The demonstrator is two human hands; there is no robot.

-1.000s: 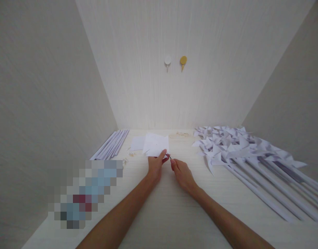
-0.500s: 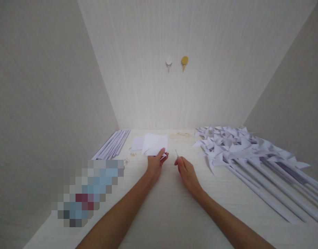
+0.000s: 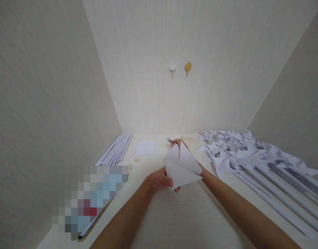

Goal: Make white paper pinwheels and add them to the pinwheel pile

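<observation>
Dim, soft lt.; L wall [image 3: 45, 86] darker than back wall [image 3: 148, 97], lower-L patch [image 3: 96, 197] pixelated.

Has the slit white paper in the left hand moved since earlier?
Yes, the paper moved right and toward the person, judged against the round gold wall hook.

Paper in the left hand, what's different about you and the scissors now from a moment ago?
The left hand has brought the cut paper closer to the person and to the right, turning it. The right hand has moved forward, behind the paper, with the scissors. Neither hand let go. The pinwheels and rolled paper sticks stayed put.
</observation>
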